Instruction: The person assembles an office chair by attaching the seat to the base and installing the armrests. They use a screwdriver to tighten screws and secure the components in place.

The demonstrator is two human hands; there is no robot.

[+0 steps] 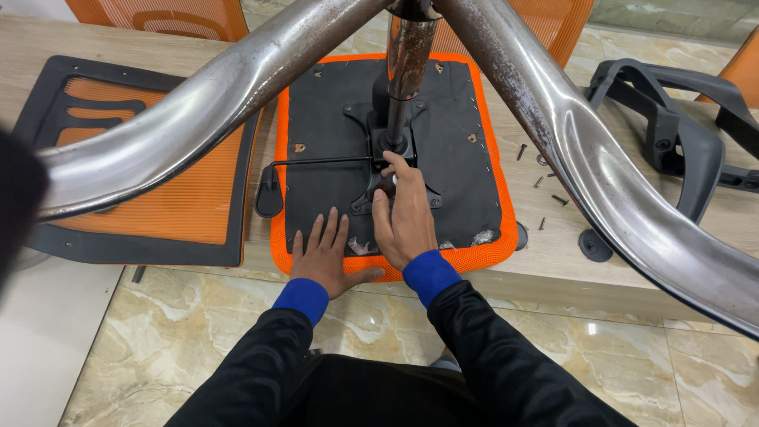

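A: Seat [466,170] upside down on the worktop [553,261], orange rim, black underside. Hands?

B: Left hand [324,257] flat on the seat's near edge, fingers [326,225] spread, holding nothing. Right hand [407,217] at the black mechanism plate [395,178] mid-seat, fingers pinching a small knob there.

A: Containers?

B: None visible. Loose screws [545,186] lie right of the seat, orange mesh backrest [150,182] left of it, black armrests [672,119] far right.

A: Obstructions?

B: Chrome base legs [601,166] and gas cylinder [407,67] rise above the seat, crossing the view.
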